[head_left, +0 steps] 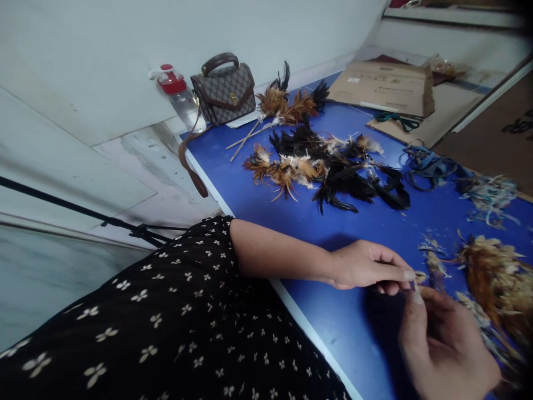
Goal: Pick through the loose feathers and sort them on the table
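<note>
Above the blue table (266,203), my left hand (368,265) reaches in from the left with thumb and fingers pinched together. A small tan piece, apparently a feather (421,276), pokes out at its fingertips. My right hand (452,341) meets it there, thumb and forefinger closed at the same spot. What the right fingers hold is too small to make out. Just right of the hands lies a heap of brown and cream feathers (497,272). A few loose feather bits (435,261) lie between that heap and my left fingertips.
Bunches of black feathers (358,178) and orange-brown feathers (291,169) lie farther back, near feathered sticks (245,139). A handbag (225,91) and a red-capped bottle (179,97) stand by the wall. Flattened cardboard (383,86), blue strips (433,166) and pale shreds (491,191) sit at the right.
</note>
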`<state>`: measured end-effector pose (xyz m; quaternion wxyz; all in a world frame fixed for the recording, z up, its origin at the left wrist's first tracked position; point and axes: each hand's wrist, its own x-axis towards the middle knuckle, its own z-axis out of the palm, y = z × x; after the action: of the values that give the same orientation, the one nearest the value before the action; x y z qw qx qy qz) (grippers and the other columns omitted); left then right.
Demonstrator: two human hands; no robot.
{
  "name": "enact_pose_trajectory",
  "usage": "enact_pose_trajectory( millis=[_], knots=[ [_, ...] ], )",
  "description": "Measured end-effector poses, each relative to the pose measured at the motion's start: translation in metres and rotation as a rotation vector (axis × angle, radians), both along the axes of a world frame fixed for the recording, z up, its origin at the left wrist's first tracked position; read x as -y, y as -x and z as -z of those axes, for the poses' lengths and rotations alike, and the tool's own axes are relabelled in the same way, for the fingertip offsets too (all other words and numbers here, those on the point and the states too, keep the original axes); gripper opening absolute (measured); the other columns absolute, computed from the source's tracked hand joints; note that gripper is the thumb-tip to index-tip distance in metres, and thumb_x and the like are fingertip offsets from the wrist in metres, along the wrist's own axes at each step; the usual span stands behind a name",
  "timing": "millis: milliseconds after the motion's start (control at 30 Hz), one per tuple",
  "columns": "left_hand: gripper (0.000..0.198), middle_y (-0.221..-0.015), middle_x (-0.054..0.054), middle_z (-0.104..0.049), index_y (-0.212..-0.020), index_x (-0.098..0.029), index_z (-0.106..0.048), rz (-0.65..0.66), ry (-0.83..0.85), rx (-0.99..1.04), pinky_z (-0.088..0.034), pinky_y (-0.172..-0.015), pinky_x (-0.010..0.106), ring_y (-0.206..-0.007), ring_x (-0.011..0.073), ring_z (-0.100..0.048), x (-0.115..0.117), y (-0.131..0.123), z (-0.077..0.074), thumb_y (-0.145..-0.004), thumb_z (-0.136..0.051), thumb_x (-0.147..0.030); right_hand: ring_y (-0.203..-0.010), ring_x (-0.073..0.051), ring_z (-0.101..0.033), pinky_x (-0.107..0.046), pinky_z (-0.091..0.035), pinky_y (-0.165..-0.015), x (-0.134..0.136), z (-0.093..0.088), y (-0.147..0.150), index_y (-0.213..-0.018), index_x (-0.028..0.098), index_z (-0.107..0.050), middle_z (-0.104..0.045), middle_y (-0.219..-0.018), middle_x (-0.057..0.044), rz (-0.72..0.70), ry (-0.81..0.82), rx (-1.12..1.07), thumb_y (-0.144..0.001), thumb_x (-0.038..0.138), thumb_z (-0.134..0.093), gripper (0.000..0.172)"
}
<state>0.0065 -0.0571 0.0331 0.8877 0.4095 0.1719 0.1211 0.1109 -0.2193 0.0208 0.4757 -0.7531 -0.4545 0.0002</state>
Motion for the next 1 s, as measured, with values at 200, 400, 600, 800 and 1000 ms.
enact_pose_trajectory(
  millis=[200,400,600,800,1000],
  knots=[
    [0.034,-0.081,0.0,-0.073,-0.088,-0.014,-0.078,-0.006,0.102,-0.113,-0.048,-0.078,0.03,-0.078,0.0112,-0.065,-0.007,-0.001,-0.001,-0.074,-0.099,-0.037,-0.077,-0.018,-0.072,-0.031,-0.057,-0.072,-0.004,0.001,0.006,-0.13,0.018,-0.072,-0.078,-0.103,-0.009,0.002,-0.072,-0.07,-0.096,0.056,-0.08,0.051],
    [0.018,-0.088,0.0,-0.075,-0.089,-0.014,-0.08,-0.03,0.129,-0.119,-0.047,-0.086,0.031,-0.081,0.0099,-0.06,-0.005,-0.004,0.008,-0.079,-0.092,-0.022,-0.084,-0.02,-0.07,-0.038,-0.057,-0.089,-0.007,-0.006,-0.002,-0.107,0.019,-0.08,-0.078,-0.097,-0.008,-0.04,-0.024,0.131,-0.099,0.05,-0.078,0.032],
    [0.032,-0.094,0.002,-0.076,-0.091,-0.015,-0.08,-0.017,0.085,-0.064,-0.045,-0.084,0.031,-0.085,0.0108,-0.06,-0.005,-0.002,0.013,-0.071,-0.097,-0.032,-0.085,-0.019,-0.072,-0.033,-0.056,-0.08,-0.011,-0.007,-0.001,-0.105,0.02,-0.08,-0.078,-0.098,-0.006,-0.063,-0.006,0.159,-0.099,0.048,-0.079,0.029],
    [0.049,-0.089,0.0,-0.073,-0.093,-0.015,-0.08,0.051,0.049,-0.011,-0.042,-0.077,0.03,-0.077,0.0084,-0.055,-0.006,0.001,0.017,-0.059,-0.105,-0.039,-0.088,-0.02,-0.07,-0.035,-0.054,-0.083,-0.006,-0.004,-0.002,-0.105,0.022,-0.079,-0.077,-0.101,-0.006,-0.062,0.032,0.042,-0.099,0.051,-0.078,0.029],
    [0.04,-0.084,-0.001,-0.073,-0.093,-0.015,-0.079,0.096,0.025,0.012,-0.043,-0.075,0.03,-0.074,0.0086,-0.057,-0.009,0.004,0.012,-0.07,-0.101,-0.038,-0.086,-0.017,-0.069,-0.032,-0.054,-0.084,-0.004,-0.006,-0.004,-0.104,0.023,-0.079,-0.076,-0.1,-0.004,-0.092,0.001,0.036,-0.097,0.044,-0.08,0.022]
  ],
)
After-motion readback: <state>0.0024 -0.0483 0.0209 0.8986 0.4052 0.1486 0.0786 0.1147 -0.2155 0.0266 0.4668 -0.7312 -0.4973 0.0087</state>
